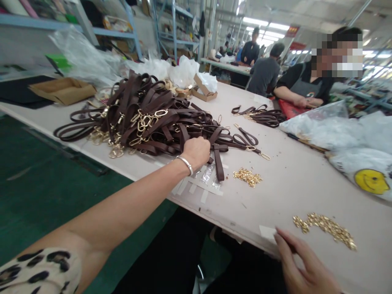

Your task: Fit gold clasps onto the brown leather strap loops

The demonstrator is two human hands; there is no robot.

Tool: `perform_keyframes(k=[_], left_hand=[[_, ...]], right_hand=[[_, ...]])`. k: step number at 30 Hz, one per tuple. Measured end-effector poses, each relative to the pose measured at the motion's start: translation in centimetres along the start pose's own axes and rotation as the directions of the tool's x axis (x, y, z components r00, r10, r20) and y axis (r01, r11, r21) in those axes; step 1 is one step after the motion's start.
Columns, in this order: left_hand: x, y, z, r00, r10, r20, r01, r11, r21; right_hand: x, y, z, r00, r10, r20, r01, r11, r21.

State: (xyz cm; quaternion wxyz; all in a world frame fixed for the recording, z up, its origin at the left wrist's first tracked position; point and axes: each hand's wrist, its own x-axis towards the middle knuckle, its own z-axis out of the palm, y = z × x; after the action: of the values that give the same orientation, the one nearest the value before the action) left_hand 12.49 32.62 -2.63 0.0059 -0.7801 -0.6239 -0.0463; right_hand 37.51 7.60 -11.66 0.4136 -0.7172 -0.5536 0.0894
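My left hand [197, 153], a silver bangle on its wrist, is closed at the near right edge of a heap of dark brown leather straps [153, 98]. Its fingers face away from me; a brown strap [218, 162] comes out beside the knuckles, though the grip itself is partly hidden. Gold oval rings and clasps [143, 121] hang from the heaped straps. Low at the table's near edge, my right hand [301, 265] holds nothing visible, its fingers loosely stretched. A curved scatter of small gold metal pieces [332, 228] lies just beyond it; a second gold pile [247, 177] is nearer the straps.
More brown straps [260, 116] lie across the table [275, 179] near a seated co-worker [318, 77]. Plastic bags [333, 126] line the right side. Cardboard trays [63, 90] and clear plastic [85, 57] stand behind the heap. Tape strips [204, 196] mark the near edge.
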Motion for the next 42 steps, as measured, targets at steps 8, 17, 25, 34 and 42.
perform_keyframes(k=[8,17,25,34,42], left_hand=[[1.2,-0.9,0.7,0.995,-0.093,-0.019,0.088,0.980,-0.180],[1.7,-2.6,0.3,0.975,-0.107,-0.196,-0.078,0.660,-0.747],[-2.9,-1.9,-2.4,0.998,0.012,-0.069,-0.070,0.018,-0.997],[-12.1,0.1,0.8,0.886,0.145,0.441,0.440,-0.566,-0.697],[-16.2,2.1,2.6,0.957,0.155,0.247,0.286,-0.332,-0.899]], right_hand=[[10.2,-7.0,10.9,0.943,-0.201,0.266,0.266,0.934,-0.237],[10.7,-6.8,12.6,0.913,-0.264,0.311,0.356,0.888,-0.290],[10.2,-5.4,12.1,0.906,-0.323,0.272,0.385,0.896,-0.220],[5.4,-7.1,7.5,0.957,0.135,0.257,-0.254,0.818,0.516],[0.2,-8.3,7.2,0.937,0.148,0.318,-0.343,0.571,0.746]])
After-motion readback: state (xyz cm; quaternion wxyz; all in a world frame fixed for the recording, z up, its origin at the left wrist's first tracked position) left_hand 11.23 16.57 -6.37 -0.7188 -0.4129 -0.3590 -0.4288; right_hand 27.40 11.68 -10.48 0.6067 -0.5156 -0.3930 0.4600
